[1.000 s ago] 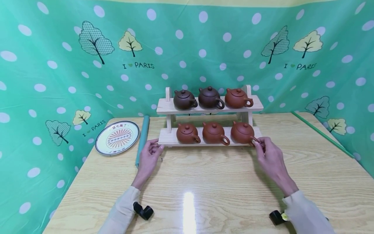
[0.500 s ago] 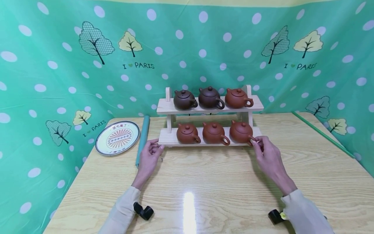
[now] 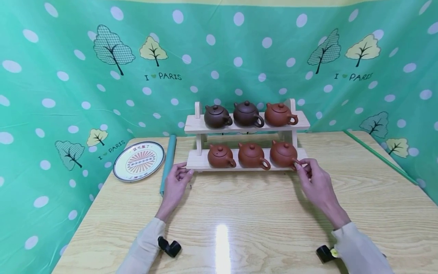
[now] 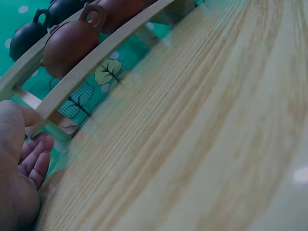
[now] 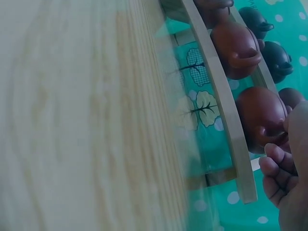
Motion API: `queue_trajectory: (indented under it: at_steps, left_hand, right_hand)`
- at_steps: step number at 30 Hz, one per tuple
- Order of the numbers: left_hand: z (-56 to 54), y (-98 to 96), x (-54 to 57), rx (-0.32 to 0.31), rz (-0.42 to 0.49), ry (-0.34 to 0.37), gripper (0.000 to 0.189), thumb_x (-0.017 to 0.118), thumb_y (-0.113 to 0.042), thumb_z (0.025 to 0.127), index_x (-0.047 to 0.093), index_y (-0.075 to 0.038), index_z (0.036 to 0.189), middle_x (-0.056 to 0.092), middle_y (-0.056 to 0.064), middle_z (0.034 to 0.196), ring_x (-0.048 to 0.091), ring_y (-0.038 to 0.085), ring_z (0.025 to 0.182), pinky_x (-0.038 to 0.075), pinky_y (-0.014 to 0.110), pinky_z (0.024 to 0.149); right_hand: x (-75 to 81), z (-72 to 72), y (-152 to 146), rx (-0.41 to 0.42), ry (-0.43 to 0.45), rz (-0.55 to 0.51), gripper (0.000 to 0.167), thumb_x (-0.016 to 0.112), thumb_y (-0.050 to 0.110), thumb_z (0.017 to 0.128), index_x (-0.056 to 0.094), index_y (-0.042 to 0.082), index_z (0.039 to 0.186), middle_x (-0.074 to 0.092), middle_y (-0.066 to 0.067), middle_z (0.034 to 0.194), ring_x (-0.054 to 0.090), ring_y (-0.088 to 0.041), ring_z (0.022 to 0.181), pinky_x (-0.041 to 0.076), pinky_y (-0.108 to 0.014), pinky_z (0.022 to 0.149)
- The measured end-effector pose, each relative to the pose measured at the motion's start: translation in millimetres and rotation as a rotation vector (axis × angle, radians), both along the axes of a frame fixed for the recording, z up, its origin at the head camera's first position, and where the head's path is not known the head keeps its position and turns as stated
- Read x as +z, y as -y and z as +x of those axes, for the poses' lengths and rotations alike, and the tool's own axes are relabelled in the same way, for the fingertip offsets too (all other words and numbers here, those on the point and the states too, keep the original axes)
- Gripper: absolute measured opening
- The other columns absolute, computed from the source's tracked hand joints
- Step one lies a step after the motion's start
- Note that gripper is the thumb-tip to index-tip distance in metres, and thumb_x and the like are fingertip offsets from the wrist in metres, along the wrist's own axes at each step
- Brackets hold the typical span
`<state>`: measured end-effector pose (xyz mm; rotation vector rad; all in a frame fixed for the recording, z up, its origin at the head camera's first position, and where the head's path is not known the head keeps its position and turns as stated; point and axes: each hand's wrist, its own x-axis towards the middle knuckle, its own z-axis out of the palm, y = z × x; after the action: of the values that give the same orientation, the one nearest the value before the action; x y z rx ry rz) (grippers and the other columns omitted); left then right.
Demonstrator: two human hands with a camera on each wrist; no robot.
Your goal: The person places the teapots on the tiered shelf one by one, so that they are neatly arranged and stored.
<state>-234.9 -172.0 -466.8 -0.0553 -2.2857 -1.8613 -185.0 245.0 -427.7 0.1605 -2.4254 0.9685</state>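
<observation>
A two-tier wooden rack stands at the back of the table in the head view. On its lower shelf sit three reddish-brown teapots; the rightmost teapot has its handle pinched by my right hand. In the right wrist view, curled fingers lie at that teapot's handle. My left hand grips the lower shelf's left end, thumb at the front edge; the left wrist view shows the thumb over the board and other fingers beneath. The upper shelf carries two dark teapots and one reddish-brown teapot.
Left of the rack, a round patterned plate lies beside a teal roll. A thin green stick runs along the table's right side. A green polka-dot cloth hangs behind the rack and along both sides.
The rightmost lower teapot has shifted slightly left along the shelf with my right hand on its handle. My left hand stays at the shelf end.
</observation>
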Motion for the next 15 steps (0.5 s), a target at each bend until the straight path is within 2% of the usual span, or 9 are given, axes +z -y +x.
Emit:
queue_trajectory:
  at_steps: [6, 12, 15]
  left_hand:
    - [1.1, 0.2, 2.0, -0.008, -0.004, 0.005, 0.042, 0.071, -0.010, 0.099, 0.054, 0.003, 0.136, 0.068, 0.022, 0.114, 0.063, 0.013, 0.089, 0.052, 0.018, 0.076]
    - [2.2, 0.8, 3.1, -0.019, -0.035, 0.033, 0.044, 0.070, -0.012, 0.100, 0.053, 0.002, 0.137, 0.070, 0.021, 0.112, 0.065, 0.016, 0.089, 0.053, 0.020, 0.076]
    - [4.7, 3.1, 5.6, -0.044, -0.087, 0.056, 0.048, 0.070, -0.015, 0.101, 0.050, 0.001, 0.142, 0.071, 0.019, 0.111, 0.065, 0.019, 0.090, 0.052, 0.022, 0.075]
  right_hand:
    - [0.1, 0.4, -3, 0.014, 0.005, -0.016, 0.016, 0.060, 0.010, 0.105, 0.061, -0.002, 0.116, 0.064, -0.007, 0.083, 0.053, -0.014, 0.070, 0.041, -0.017, 0.057]
    - [2.8, 6.9, -11, -0.010, 0.088, -0.015, 0.026, 0.055, 0.023, 0.109, 0.059, 0.000, 0.121, 0.065, -0.009, 0.090, 0.056, -0.017, 0.079, 0.044, -0.016, 0.066]
    - [4.9, 12.3, -19, -0.017, 0.135, 0.001, 0.035, 0.051, 0.029, 0.110, 0.057, -0.001, 0.126, 0.066, -0.012, 0.097, 0.060, -0.023, 0.088, 0.046, -0.016, 0.071]
